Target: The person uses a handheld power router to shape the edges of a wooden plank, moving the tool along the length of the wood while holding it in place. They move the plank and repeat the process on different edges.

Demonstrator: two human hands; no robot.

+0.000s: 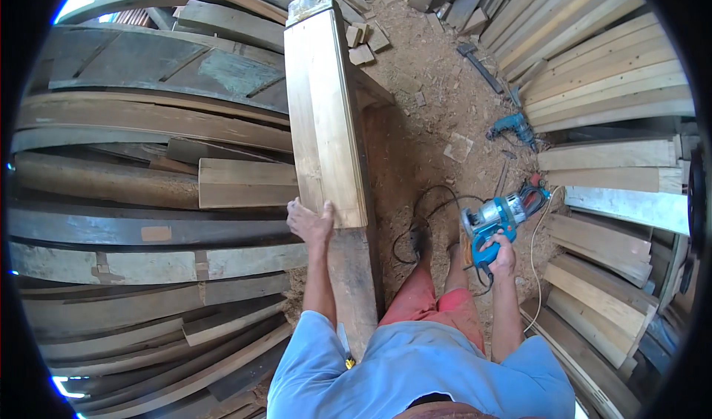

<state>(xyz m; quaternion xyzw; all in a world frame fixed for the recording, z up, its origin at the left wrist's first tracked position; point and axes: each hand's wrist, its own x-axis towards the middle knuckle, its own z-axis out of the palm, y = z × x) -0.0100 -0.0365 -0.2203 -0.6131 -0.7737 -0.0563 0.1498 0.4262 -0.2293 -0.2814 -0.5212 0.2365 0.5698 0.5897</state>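
Observation:
A pale wooden board (326,122) lies lengthwise on a thick dark timber beam (352,285) in front of me. My left hand (311,222) grips the board's left edge near its close end, with the thumb on top and the fingers over the side. Off to the right of the beam, my right hand (503,254) is closed around the handle of a teal and silver power router (495,222). The router is tilted, held in the air apart from the board, and its base faces left. A yellow-tipped tool (348,361) rests beside the beam near my shirt.
Stacked planks (148,226) fill the left side, and more lumber (608,70) leans along the right. A hammer (480,67) and a teal drill (513,130) lie on the dusty floor. A black cord (415,211) loops by my feet; a pale cord (535,271) runs at right.

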